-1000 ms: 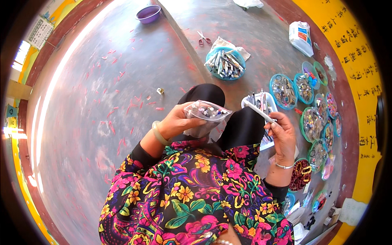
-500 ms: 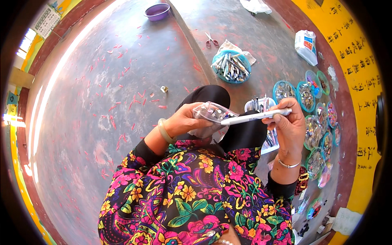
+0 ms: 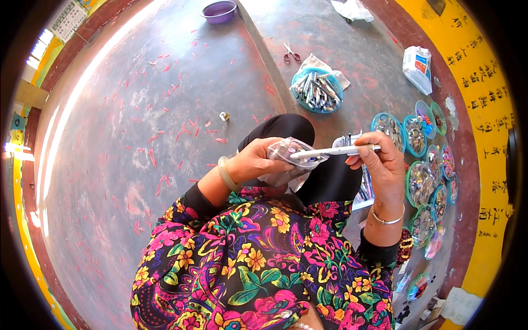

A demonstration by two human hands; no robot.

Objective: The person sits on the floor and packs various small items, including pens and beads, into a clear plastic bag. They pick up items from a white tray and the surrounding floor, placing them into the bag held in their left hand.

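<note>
Here: left hand (image 3: 254, 161) closed on a clear bag (image 3: 291, 157) above the knees; right hand (image 3: 379, 162) pinches a white stick (image 3: 335, 151), tip at the bag's mouth. Best: hold mouth wide, feed stick level.

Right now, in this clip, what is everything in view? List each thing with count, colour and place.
clear bag: one, transparent, small items inside, in left hand
white stick: one, white, level, its tip at the bag
teal basket: one, full of grey sticks, floor ahead
scissors: one, red-handled, beyond the basket
purple bowl: one, far floor
round trays: many, teal-rimmed, along the right
white packet: one, by the yellow wall
left hand: holds bag
right hand: fingers grip stick
</note>
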